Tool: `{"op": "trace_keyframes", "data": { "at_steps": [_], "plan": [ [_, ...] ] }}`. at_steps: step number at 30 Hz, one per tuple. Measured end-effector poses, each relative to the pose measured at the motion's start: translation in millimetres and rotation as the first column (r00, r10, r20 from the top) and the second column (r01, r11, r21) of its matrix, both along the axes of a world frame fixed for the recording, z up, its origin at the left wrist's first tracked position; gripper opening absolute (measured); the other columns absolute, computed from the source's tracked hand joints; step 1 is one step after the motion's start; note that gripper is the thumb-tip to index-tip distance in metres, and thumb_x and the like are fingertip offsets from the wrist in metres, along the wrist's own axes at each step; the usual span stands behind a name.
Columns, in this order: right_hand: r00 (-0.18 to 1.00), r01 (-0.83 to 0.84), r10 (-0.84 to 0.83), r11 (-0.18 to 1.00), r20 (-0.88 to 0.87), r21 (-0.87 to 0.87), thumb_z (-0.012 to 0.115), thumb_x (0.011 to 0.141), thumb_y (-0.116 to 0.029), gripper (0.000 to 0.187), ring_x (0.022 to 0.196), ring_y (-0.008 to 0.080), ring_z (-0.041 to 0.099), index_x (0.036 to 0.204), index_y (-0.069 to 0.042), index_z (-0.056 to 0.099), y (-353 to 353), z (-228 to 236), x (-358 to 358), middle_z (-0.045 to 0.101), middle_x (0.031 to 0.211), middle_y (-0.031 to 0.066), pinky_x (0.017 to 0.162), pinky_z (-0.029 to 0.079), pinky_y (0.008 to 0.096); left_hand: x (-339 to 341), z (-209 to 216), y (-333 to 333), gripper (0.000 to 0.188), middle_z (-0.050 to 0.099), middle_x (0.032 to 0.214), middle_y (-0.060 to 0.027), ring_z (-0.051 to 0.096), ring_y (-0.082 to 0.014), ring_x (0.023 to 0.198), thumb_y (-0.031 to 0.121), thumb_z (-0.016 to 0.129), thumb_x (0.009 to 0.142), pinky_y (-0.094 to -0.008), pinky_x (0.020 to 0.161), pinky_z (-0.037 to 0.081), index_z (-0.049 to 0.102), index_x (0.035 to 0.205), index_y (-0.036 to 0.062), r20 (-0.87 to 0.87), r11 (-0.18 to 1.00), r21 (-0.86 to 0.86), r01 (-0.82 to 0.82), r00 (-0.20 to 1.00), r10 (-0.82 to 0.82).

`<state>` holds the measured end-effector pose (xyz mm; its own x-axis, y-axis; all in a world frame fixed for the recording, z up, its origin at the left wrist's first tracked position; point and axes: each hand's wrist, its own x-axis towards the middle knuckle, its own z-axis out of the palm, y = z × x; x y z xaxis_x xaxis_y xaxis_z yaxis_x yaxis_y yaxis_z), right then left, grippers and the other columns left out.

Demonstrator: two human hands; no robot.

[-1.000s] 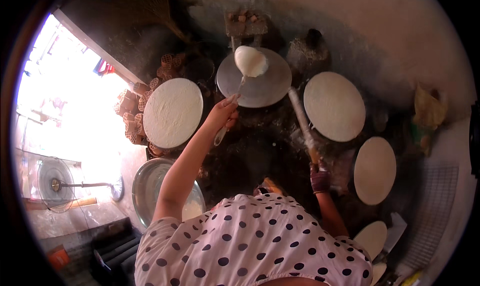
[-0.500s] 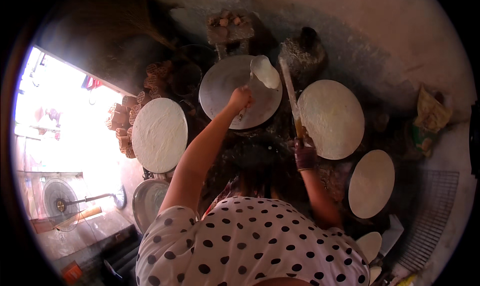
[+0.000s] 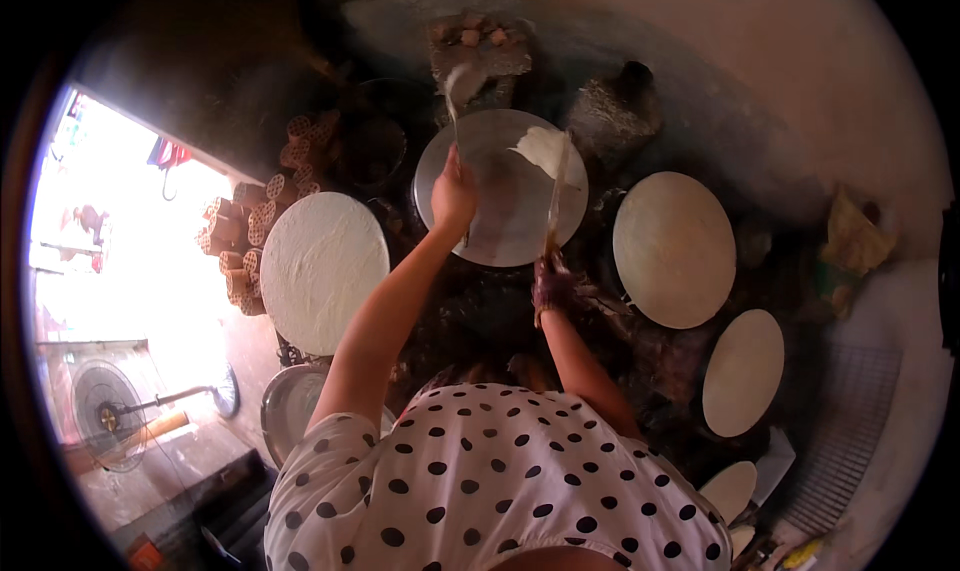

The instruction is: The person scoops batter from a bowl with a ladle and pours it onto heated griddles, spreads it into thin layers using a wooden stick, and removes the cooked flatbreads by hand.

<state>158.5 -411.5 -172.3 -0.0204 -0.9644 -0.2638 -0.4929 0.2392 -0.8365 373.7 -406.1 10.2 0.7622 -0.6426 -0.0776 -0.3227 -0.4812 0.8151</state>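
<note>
My left hand (image 3: pixel 454 193) is closed round the handle of a ladle (image 3: pixel 462 86), whose pale bowl reaches past the far rim of a round grey griddle (image 3: pixel 490 211). A patch of white batter (image 3: pixel 541 149) lies on the griddle's right far part. Over that patch runs a long flat spreading stick (image 3: pixel 556 193), gripped in my right hand (image 3: pixel 556 287), which wears a dark glove. The stick's far end overlaps the batter; whether it presses on it I cannot tell.
Round pale-coated plates stand at the left (image 3: pixel 325 271), at the right (image 3: pixel 675 251) and lower right (image 3: pixel 743 373). Pierced clay-coloured cylinders (image 3: pixel 262 221) are stacked behind the left plate. A metal basin (image 3: pixel 290 411) sits below it, and a fan (image 3: pixel 110 411) farther left.
My left hand drew the ladle left and away from the batter, which now lies on the griddle. My right hand swung the stick left, from beside the griddle to over it.
</note>
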Motion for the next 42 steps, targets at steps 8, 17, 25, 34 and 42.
{"op": "trace_keyframes", "data": {
  "at_steps": [8,17,25,34,42],
  "plan": [
    [0.986,0.055,0.002,0.940,0.167,-0.338,0.061,0.085,-0.032,0.039,0.060,0.0217,0.062,0.118,-0.010,0.064,-20.2,-6.1,2.4,0.066,0.074,0.0098,0.056,0.049,0.0314,9.4,64.9,87.7,0.046,0.041,0.059,0.0009,0.039,-0.0080,0.042,0.018,0.042,0.098,-0.0217,0.037,0.032,0.036,0.143,0.0165,-0.398,0.912,-0.404,-0.070,0.911,-0.107],
    [0.875,-0.431,0.313,0.851,0.369,0.300,0.064,0.084,-0.026,0.037,0.063,0.0164,0.056,0.115,-0.005,0.064,-64.1,91.8,26.1,0.063,0.071,0.0062,0.061,0.046,0.0319,-2.9,-1.6,199.9,0.038,0.042,0.057,0.0002,0.037,-0.0093,0.039,0.024,0.042,0.099,-0.0233,0.037,0.031,0.045,0.135,0.0124,-0.734,0.956,-0.289,-0.059,0.655,-0.181],
    [0.949,-0.299,0.305,0.950,0.074,-0.087,0.062,0.082,-0.023,0.035,0.091,0.0276,0.065,0.112,-0.005,0.065,-86.6,57.2,5.8,0.068,0.097,0.0166,0.079,0.048,0.0373,-47.4,6.7,271.3,0.041,0.035,0.058,0.0028,0.034,-0.0079,0.039,0.023,0.039,0.101,-0.0237,0.036,0.031,0.037,0.141,0.0143,-0.804,0.922,-0.287,-0.261,0.589,-0.084],
    [0.675,-0.731,0.716,0.681,0.179,0.035,0.062,0.082,-0.024,0.034,0.059,0.0166,0.059,0.110,-0.004,0.066,-145.4,97.2,8.5,0.065,0.071,0.0094,0.057,0.047,0.0342,-85.6,1.9,277.1,0.042,0.036,0.060,0.0011,0.034,-0.0097,0.038,0.023,0.038,0.101,-0.0252,0.036,0.034,0.034,0.142,0.0171,-0.914,0.814,-0.308,-0.493,0.390,-0.110],
    [0.715,-0.684,0.632,0.721,-0.297,-0.113,0.058,0.080,-0.024,0.039,0.091,0.0330,0.065,0.115,-0.009,0.064,-168.0,57.1,9.8,0.067,0.103,0.0168,0.077,0.050,0.0399,-123.3,13.5,269.8,0.044,0.035,0.059,0.0006,0.032,-0.0099,0.037,0.023,0.038,0.101,-0.0251,0.035,0.032,0.033,0.143,0.0171,-0.896,0.808,-0.322,-0.493,0.434,-0.092]
  ]
}}
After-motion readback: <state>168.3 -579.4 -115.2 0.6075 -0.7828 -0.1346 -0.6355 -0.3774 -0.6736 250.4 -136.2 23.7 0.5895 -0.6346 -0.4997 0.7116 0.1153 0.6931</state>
